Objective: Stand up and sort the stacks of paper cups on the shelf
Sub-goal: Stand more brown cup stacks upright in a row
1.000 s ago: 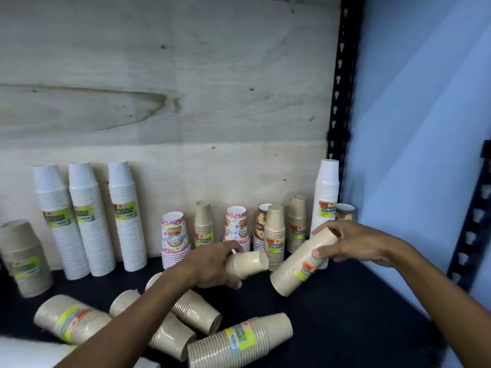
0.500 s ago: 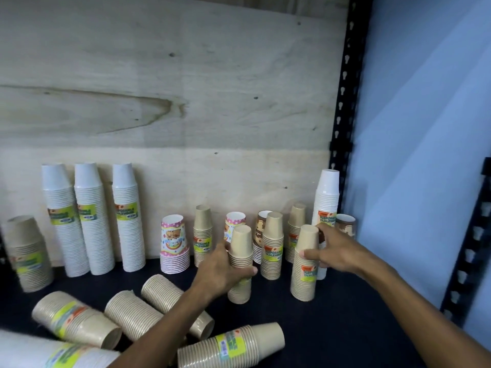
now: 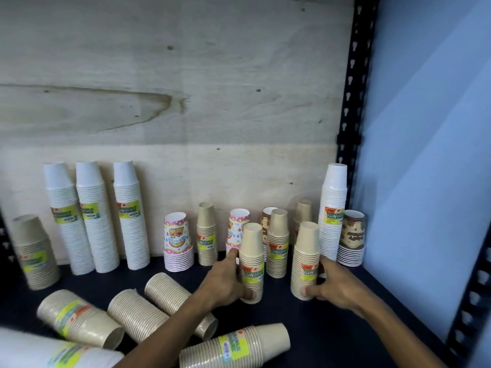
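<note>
My left hand (image 3: 225, 281) and right hand (image 3: 328, 284) each wrap fingers round an upright tan cup stack (image 3: 252, 264) (image 3: 305, 261) near the front of the dark shelf (image 3: 318, 328); light, crushable, top-heavy, so I judge a low, gentle grip best.

Two tan cup stacks (image 3: 252, 264) and (image 3: 305, 261) are standing upright, rims down, mid-shelf. Tall white stacks (image 3: 90, 219) are leaning on the back board; four tan stacks (image 3: 156, 306) are lying toppled in front.
</note>
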Available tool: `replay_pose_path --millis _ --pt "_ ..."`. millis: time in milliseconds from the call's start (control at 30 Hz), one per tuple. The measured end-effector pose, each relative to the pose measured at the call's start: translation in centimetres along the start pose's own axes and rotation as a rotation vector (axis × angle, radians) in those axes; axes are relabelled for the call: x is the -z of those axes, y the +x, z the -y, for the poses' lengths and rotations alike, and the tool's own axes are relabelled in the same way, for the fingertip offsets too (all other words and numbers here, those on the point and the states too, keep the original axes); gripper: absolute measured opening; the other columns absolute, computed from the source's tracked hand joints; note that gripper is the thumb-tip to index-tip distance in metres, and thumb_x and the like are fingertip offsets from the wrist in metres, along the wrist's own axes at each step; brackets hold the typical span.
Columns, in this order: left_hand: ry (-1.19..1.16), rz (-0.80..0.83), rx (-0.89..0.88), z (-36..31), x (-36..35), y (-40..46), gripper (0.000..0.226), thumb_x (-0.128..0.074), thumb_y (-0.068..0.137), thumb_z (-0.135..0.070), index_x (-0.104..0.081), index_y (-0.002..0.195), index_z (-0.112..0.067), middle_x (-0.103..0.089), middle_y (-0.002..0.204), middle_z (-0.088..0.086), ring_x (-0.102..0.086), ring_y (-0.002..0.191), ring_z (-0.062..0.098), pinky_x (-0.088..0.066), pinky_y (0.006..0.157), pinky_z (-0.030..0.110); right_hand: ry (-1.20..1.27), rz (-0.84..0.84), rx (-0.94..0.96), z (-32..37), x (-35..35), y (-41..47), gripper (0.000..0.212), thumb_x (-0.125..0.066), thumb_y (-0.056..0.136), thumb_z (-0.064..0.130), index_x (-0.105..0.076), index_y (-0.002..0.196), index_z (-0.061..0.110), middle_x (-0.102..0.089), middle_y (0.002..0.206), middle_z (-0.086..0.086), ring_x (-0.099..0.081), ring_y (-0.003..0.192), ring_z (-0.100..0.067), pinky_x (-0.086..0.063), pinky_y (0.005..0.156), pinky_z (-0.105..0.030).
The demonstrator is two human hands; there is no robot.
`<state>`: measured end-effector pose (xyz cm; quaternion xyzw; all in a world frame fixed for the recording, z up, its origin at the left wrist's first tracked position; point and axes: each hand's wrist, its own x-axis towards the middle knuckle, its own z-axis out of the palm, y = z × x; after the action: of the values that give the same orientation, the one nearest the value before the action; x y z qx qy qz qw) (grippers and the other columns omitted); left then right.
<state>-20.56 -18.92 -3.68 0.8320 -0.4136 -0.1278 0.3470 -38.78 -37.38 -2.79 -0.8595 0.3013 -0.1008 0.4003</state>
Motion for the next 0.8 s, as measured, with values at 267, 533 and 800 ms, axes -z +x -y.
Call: replay_pose_path --millis 267,533,800 --pt "-0.068 0.029 -0.015 -0.5 -0.9 0.2 0.102 -0.090 0.063 -0.024 -0.031 0.147 -0.026 -0.065 0.128 -0.004 -0.061 0.116 0.015 -0.049 0.103 0.034 -0.041 -0.059 0.103 0.2 -1.6 0.3 0.069 -0.083 0.074 0.022 -0.049 0.134 0.024 -0.062 0.128 0.009 -0.056 0.109 -0.004 -0.043 0.097 -0.021" --pt "-0.130 0.039 -0.031 -1.1 -2.2 0.5 0.093 -0.089 0.064 -0.022 -0.037 0.141 -0.028 -0.069 0.120 -0.005 -0.067 0.104 0.014 -0.052 0.099 0.033 -0.081 -0.046 0.102 0.2 -1.0 0.2 0.066 -0.078 0.081 0.019 -0.045 0.138 0.023 -0.058 0.135 0.005 -0.055 0.112 -0.006 -0.040 0.096 -0.019" --pt "-0.169 0.075 -0.044 -2.1 -3.3 0.8 0.091 -0.089 0.065 -0.017 -0.037 0.139 -0.028 -0.066 0.122 -0.003 -0.066 0.106 0.016 -0.052 0.099 0.035 -0.105 -0.038 0.085 -0.2 -0.3 -0.2 0.065 -0.077 0.082 0.020 -0.044 0.138 0.024 -0.059 0.134 0.007 -0.052 0.108 -0.002 -0.039 0.096 -0.019"
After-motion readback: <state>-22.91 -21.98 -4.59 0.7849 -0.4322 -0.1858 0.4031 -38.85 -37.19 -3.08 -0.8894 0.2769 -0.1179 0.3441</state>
